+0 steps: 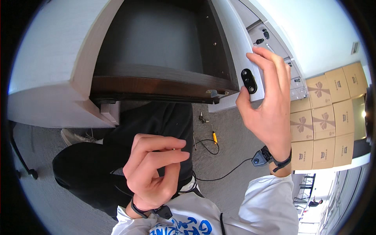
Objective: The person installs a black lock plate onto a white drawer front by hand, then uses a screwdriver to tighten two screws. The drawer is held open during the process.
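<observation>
A black oblong fitting with round holes (248, 81) sits on the light panel (229, 37) beside the dark open compartment (156, 43). My right hand (266, 98) rests over that panel with fingers apart and curved, fingertips near its edge and thumb at the fitting’s lower end. My left hand (152, 172) is raised above my legs, below the compartment, its fingers curled in a pinch; a tiny item seems to show between the fingertips, too small to make out. A metal latch piece (213, 94) is on the compartment’s front rail.
A yellow-handled screwdriver (214, 137), small dark parts (203, 118) and cables lie on the grey floor (219, 196). Stacked cardboard boxes (323, 121) stand at right. A wheeled dark metal base (27, 168) is at far left. A person (315, 203) is in the distance, lower right.
</observation>
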{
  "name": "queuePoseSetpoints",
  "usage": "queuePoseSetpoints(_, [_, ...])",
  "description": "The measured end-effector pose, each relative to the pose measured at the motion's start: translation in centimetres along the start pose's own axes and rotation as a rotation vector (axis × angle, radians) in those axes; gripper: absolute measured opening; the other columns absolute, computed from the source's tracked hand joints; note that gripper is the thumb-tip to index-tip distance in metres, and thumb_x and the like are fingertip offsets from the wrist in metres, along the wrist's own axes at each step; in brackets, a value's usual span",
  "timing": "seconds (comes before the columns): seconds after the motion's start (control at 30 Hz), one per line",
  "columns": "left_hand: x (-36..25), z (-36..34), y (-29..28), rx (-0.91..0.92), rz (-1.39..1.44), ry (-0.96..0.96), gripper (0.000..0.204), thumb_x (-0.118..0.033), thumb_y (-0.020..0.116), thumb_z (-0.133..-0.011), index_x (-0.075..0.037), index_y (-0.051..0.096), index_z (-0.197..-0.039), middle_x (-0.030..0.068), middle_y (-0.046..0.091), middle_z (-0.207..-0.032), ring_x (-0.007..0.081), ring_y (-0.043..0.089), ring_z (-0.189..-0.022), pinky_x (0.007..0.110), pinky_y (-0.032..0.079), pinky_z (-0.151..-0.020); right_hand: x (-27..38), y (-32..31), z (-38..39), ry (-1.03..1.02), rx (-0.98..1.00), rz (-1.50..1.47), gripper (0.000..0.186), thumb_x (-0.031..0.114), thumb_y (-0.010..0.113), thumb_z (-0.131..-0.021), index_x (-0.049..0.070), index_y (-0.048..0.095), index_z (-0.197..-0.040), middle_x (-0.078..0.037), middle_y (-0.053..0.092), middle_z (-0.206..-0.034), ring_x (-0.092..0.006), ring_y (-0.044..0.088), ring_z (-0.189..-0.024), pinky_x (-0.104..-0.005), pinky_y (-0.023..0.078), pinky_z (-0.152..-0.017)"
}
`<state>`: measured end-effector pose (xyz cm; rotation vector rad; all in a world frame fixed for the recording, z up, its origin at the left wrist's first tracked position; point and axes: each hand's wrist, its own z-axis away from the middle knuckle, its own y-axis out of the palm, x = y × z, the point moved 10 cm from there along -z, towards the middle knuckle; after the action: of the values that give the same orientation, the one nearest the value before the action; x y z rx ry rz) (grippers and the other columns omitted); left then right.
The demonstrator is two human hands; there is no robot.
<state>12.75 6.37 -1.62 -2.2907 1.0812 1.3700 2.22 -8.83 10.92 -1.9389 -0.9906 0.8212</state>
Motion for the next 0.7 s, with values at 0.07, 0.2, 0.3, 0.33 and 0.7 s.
queuePoseSetpoints(0.07, [0.3,0.0,-1.0,-0.042,0.004,-0.003,0.031,0.02,0.064,-0.065,-0.003,0.073,-0.085,0.0116,0.073,-0.095,0.021,0.061,-0.079,0.027,0.048,-0.066,-0.3,0.3,0.5,0.064,-0.039,-0.088,0.051,-0.006,0.07,-0.071,0.0,0.058,-0.12,-0.018,0.055,-0.127,-0.0391,0.054,-0.114,-0.0456,0.049,-0.094])
queuePoseSetpoints(0.2, [0.7,0.4,-1.8,-0.081,0.031,-0.044,0.03,0.021,0.062,-0.068,-0.003,0.073,-0.083,0.013,0.072,-0.092,0.0194,0.061,-0.079,0.025,0.046,-0.064,-0.8,-0.6,1.1,0.082,-0.121,-0.105,0.045,-0.006,0.071,-0.071,0.001,0.059,-0.113,-0.018,0.056,-0.122,-0.0375,0.061,-0.106,-0.0424,0.052,-0.086])
queuePoseSetpoints(0.3, [0.8,0.6,-1.8,-0.071,0.034,-0.057,0.029,0.021,0.062,-0.068,-0.003,0.072,-0.082,0.0129,0.071,-0.092,0.0194,0.062,-0.079,0.024,0.045,-0.063,-1.2,-1.2,1.4,0.093,-0.172,-0.071,0.038,-0.007,0.072,-0.071,0.002,0.058,-0.105,-0.019,0.057,-0.119,-0.0373,0.062,-0.104,-0.0418,0.052,-0.085])
queuePoseSetpoints(0.33, [0.8,0.6,-2.1,-0.091,0.041,-0.053,0.029,0.021,0.062,-0.068,-0.003,0.072,-0.082,0.013,0.071,-0.092,0.0196,0.062,-0.079,0.024,0.045,-0.063,-0.9,-1.0,1.5,0.073,-0.184,-0.056,0.037,-0.007,0.072,-0.071,0.002,0.057,-0.104,-0.019,0.057,-0.119,-0.0374,0.062,-0.103,-0.0419,0.052,-0.085])
queuePoseSetpoints(0.7, [1.4,0.9,-3.7,-0.123,0.025,-0.054,0.029,0.022,0.061,-0.068,-0.002,0.07,-0.081,0.0136,0.07,-0.09,0.0207,0.063,-0.081,0.025,0.045,-0.062,0.1,-0.4,2.3,0.031,-0.319,-0.017,0.033,-0.008,0.074,-0.072,0.001,0.056,-0.098,-0.02,0.059,-0.116,-0.0362,0.063,-0.099,-0.0415,0.055,-0.085])
